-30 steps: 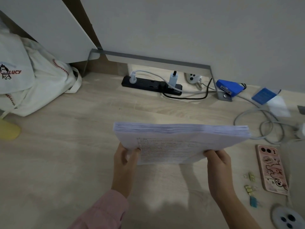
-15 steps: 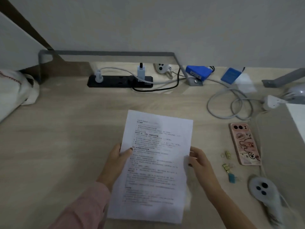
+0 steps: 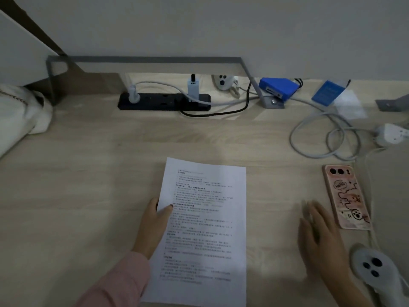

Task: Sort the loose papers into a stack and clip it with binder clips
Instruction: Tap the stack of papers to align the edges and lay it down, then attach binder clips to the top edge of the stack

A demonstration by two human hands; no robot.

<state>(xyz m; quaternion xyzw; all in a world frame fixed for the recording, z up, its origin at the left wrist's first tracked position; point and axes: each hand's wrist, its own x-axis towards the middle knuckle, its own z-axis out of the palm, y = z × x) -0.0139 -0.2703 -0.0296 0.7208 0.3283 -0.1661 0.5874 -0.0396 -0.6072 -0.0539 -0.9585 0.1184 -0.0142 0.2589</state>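
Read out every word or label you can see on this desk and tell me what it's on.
"Hello": in the speech bubble on the pink phone case.
Printed lines on the paper stack: too blurred to read.
Faint print on the blue card by the wall: too small to read.
Dark lettering on the white bag, far left: cut off, unreadable.

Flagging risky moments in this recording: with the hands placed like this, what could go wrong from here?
1. Only the left hand pinches the paper stack, at its left edge; the sheets may slide out of square.
2. The right hand, blurred, is close beside the phone and may knock it.
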